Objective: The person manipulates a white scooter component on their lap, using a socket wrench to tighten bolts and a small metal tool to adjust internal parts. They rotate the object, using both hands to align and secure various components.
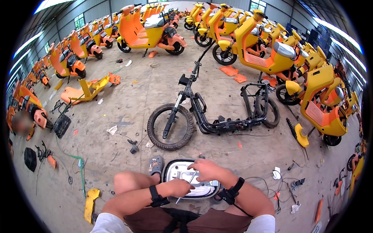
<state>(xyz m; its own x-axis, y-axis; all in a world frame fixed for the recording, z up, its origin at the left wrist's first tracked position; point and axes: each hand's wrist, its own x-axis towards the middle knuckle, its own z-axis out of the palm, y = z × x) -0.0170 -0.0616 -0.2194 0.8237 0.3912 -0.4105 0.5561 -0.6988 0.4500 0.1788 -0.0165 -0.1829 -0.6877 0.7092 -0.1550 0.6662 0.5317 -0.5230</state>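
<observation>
Shell [173, 173] with white inside and dark rim lies before you; over it your left hand [181, 188] is wrapped around a metal rod [192, 178], and whether your right hand [209, 170], fingers bent, grips it too, I cannot tell. If you push at this slant, the rod may slip, hurt your hand or scratch the shell. You have one shell, one rod, two hands, and, beyond the shell, one black scooter frame [227, 126].

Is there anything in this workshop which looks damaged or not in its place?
Yes. The black scooter frame lacks its body panels, unlike the panelled yellow scooters behind it. A yellow-and-orange body shell lies loose on the floor at left.
</observation>
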